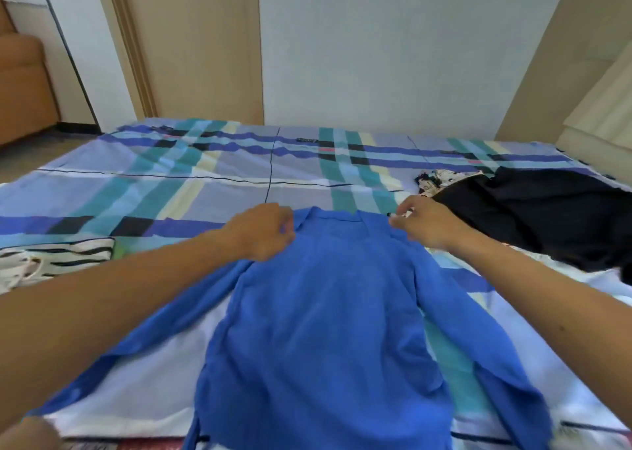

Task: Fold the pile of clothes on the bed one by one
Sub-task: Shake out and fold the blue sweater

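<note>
A blue long-sleeved shirt (321, 316) lies spread flat on the bed, collar away from me, its sleeves running out to both sides toward me. My left hand (263, 231) pinches the shirt's left shoulder beside the collar. My right hand (427, 222) pinches the right shoulder at the far edge. A pile of clothes lies at the right: a black garment (533, 213) over a white patterned piece (436, 179).
The bed carries a plaid sheet (171, 176) in blue, teal and cream. A white fabric with black stripes (54, 261) lies at the left edge. Beyond the bed stand a wooden door (198, 46) and a white wall. An orange armchair (24, 87) is far left.
</note>
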A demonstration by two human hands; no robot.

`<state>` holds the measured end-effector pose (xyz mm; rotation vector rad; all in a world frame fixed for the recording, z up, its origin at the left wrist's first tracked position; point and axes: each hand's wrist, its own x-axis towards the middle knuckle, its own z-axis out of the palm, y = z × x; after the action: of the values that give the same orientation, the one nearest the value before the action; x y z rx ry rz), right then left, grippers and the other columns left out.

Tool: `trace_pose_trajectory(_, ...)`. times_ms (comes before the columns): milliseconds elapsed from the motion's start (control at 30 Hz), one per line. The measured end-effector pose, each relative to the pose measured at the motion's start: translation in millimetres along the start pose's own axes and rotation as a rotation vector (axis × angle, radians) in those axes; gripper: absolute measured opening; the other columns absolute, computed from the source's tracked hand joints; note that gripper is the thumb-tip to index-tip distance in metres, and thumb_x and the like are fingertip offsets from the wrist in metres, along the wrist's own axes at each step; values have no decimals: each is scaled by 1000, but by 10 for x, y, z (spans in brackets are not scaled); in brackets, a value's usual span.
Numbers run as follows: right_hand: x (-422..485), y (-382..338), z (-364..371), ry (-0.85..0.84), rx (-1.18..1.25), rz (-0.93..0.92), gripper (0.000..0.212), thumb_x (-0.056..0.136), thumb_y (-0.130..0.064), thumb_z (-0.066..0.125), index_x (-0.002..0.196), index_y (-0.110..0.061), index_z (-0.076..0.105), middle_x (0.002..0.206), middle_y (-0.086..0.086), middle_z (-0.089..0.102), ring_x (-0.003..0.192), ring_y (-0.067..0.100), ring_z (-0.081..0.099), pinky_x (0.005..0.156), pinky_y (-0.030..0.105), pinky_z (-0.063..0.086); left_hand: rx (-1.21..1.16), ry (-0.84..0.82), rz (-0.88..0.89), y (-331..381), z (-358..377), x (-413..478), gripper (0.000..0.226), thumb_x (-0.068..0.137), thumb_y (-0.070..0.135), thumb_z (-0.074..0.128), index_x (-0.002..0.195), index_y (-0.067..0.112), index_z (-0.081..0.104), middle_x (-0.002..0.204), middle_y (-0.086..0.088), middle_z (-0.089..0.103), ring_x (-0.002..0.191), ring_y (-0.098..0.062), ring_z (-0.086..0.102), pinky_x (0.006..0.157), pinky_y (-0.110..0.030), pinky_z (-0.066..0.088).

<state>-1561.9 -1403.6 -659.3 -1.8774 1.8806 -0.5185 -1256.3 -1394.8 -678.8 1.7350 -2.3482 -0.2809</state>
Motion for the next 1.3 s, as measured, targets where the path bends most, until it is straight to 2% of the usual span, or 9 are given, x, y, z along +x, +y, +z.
trace_pose_trajectory(200, -705, 825, 520, -99, -61, 124, 27, 89, -36, 71, 103, -14, 62, 93, 3, 62, 88, 24, 62, 73, 32, 45, 105, -224, -106, -254, 891, -666, 40, 95, 53, 48, 124, 25, 51, 123, 1, 46, 119, -25, 44, 98, -41, 43)
trace_pose_trajectory(333, -917, 1165, 418, -71, -216, 191, 72, 81, -49, 76, 137, -19, 42, 132, 11, 40, 122, 32, 48, 101, 43, 45, 209, -77, -62, -255, 1067, -825, 49, 97, 57, 40, 138, 29, 40, 137, 6, 40, 129, -20, 37, 103, -40, 38)
trace_pose_trajectory(467, -1002, 1330, 275, -168, -358, 348, 98, 63, -60, 84, 137, -21, 33, 132, 8, 42, 119, 32, 51, 95, 47, 49, 155, -39, -138, -176, 1135, -801, 67, 85, 68, 27, 134, 28, 47, 134, 5, 45, 130, -21, 39, 107, -41, 31)
trace_pose_trajectory(633, -1110, 1427, 66, -277, -107, 434, 61, 73, -26, 86, 119, -11, 48, 112, 5, 59, 99, 24, 59, 81, 37, 49, 155, 36, -149, -90, 1215, -748, 73, 74, 67, 23, 123, 25, 56, 127, 1, 51, 123, -28, 45, 109, -47, 27)
trace_pose_trajectory(833, -1055, 1683, -393, 537, 467, 377, 47, 74, 10, 66, 113, -12, 55, 90, 13, 61, 72, 25, 57, 63, 31, 50, 50, 0, -57, 424, 1206, -410, 84, 69, 72, 15, 126, 23, 53, 131, -1, 48, 122, -28, 44, 110, -45, 28)
trace_pose_trajectory(933, -1080, 1832, -581, 697, 487, 302, 57, 77, 11, 65, 125, -14, 49, 94, 12, 62, 71, 20, 57, 64, 29, 49, -56, 0, 30, 872, 1220, -166, 92, 66, 73, 13, 133, 21, 50, 136, -2, 45, 126, -28, 41, 108, -41, 30)
trace_pose_trajectory(1133, -1233, 2192, -533, 87, 214, 535, 90, 73, -16, 87, 148, -17, 36, 137, 10, 51, 109, 24, 53, 85, 33, 41, -108, -70, 181, 1716, 1430, 171, 69, 82, 58, 32, 135, 17, 48, 138, -2, 45, 128, -28, 40, 106, -39, 33)
trace_pose_trajectory(1233, -1340, 2312, -616, -13, 120, 606, 71, 75, -22, 86, 136, -8, 54, 132, 16, 58, 113, 28, 57, 95, 38, 47, -105, -72, 247, 1990, 1549, 267, 54, 94, 52, 45, 135, 16, 47, 138, -2, 43, 129, -27, 38, 106, -38, 32)
trace_pose_trajectory(1300, -1415, 2373, -678, -43, 110, 602, 34, 77, -20, 84, 96, 3, 67, 97, 26, 63, 88, 32, 62, 80, 38, 49, -101, -62, 296, 2174, 1620, 312, 49, 98, 45, 51, 137, 16, 45, 140, -2, 41, 131, -26, 36, 107, -37, 31)
